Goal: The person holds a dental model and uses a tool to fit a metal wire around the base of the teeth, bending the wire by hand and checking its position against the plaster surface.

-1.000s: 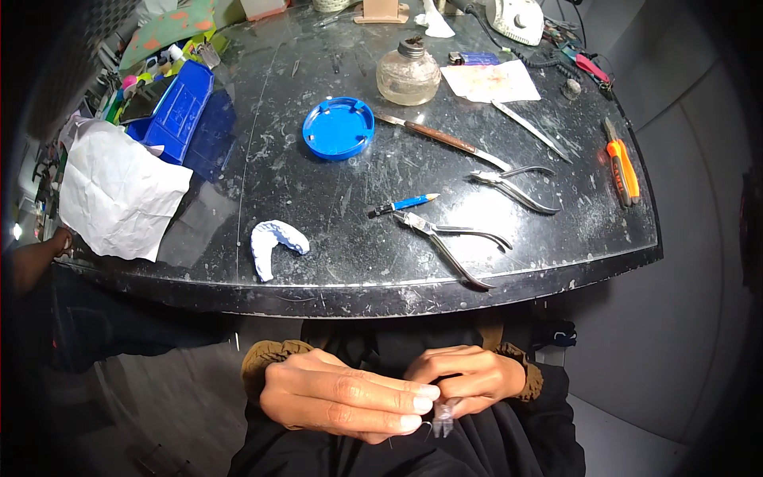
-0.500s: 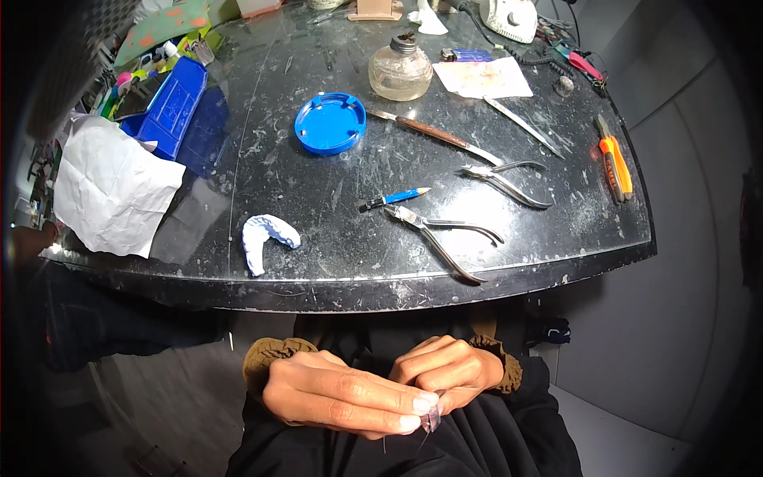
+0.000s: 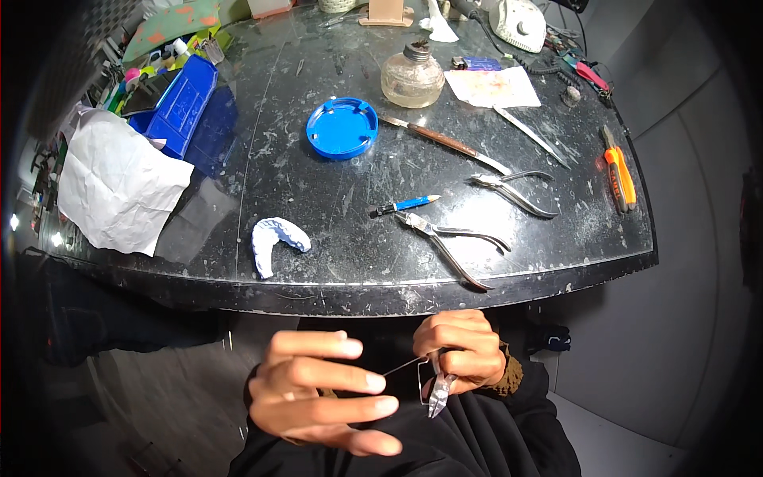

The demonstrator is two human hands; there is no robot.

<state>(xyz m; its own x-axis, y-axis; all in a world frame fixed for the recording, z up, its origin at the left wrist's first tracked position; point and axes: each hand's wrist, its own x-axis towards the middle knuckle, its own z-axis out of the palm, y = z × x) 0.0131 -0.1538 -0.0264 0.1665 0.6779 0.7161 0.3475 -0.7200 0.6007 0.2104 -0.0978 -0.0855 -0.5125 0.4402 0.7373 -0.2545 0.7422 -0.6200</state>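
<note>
Over my dark-clothed lap, my right hand (image 3: 461,350) is closed around small metal pliers (image 3: 439,397), their jaws pointing down. A thin bent wire (image 3: 420,385) with squared corners runs from the plier jaws up by my right fingers. Its straight end reaches left toward my left hand (image 3: 322,389), which is open with fingers spread. One left fingertip is close to that wire end; whether they touch I cannot tell. The plier handles are hidden in my right palm.
On the black bench (image 3: 350,278) lie a pale blue dental model (image 3: 278,240), pliers (image 3: 445,238), more pliers (image 3: 513,191), a blue pencil (image 3: 409,206), a wood-handled knife (image 3: 453,143) and an orange-handled tool (image 3: 620,175). Behind are a blue lid (image 3: 342,127) and a glass burner (image 3: 412,79).
My left hand has let go of the wire by the pliers, moved left and spread its fingers. My right hand has risen slightly with the pliers, and the bent wire now shows.
</note>
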